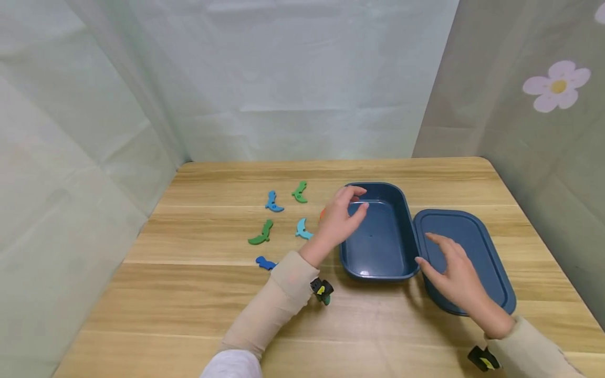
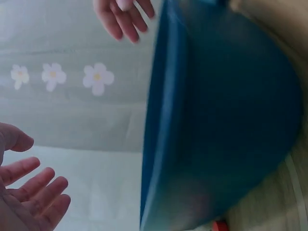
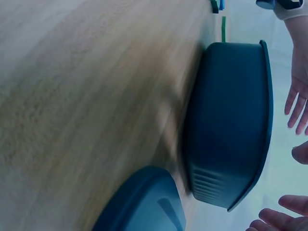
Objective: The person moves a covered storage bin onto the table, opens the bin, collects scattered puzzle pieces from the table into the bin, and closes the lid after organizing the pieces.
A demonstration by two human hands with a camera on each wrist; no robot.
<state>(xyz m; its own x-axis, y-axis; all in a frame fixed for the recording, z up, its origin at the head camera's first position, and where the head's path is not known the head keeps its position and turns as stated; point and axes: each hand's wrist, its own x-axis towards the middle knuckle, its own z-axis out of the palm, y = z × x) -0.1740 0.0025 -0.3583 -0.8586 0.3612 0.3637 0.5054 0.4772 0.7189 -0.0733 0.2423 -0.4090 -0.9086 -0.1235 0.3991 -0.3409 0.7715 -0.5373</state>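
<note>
A dark blue rectangular box [image 1: 378, 244] stands uncovered on the table, its inside bare where it shows. My left hand [image 1: 336, 218] hovers over its left rim, fingers spread and loosely bent, holding nothing. Just right of the box lies its matching blue lid [image 1: 477, 257]. Over the lid's near left part hangs my right hand [image 1: 455, 278], thumb and fingers apart and empty. In the left wrist view the left hand [image 2: 33, 192] shows palm and separate fingers beside the box wall [image 2: 231, 110]. The right wrist view has the right-hand fingers [image 3: 276, 219] off the box's side.
Left of the box lie several small flat curved pieces: a light blue one [image 1: 302, 229], green ones [image 1: 300, 192] and blue ones [image 1: 273, 202]. An orange-red bit [image 1: 322, 214] peeks out behind the left hand. Cloth walls [image 1: 302, 84] surround the wooden table [image 1: 189, 294].
</note>
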